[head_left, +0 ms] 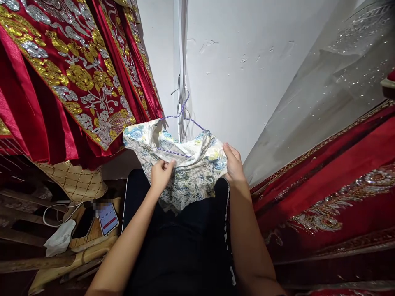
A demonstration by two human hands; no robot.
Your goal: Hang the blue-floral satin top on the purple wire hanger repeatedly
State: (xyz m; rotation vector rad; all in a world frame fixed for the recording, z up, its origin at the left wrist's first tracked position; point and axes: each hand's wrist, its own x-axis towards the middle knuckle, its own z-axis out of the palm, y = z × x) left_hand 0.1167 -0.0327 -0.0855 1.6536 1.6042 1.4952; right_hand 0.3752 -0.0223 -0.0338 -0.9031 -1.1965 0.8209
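Note:
A floral blouse (194,181) in white, blue and yellow hangs on a purple wire hanger (184,111) in front of me. The hanger's hook stands up near a pale vertical strip on the wall. My left hand (162,174) pinches the front of the neckline, its fingers pressed together on the cloth. At the blouse's right shoulder edge, my right hand (233,162) grips the fabric, thumb on the near side and most fingers hidden behind. The lower part of the blouse drapes over my dark trousers.
Red garments with gold and silver embroidery (83,74) hang at left. On the right are a sheer sparkling white fabric (308,94) and a beaded red garment (333,197). A phone (108,218) showing a timer lies on a bamboo seat (92,236), beside white tissue (61,237).

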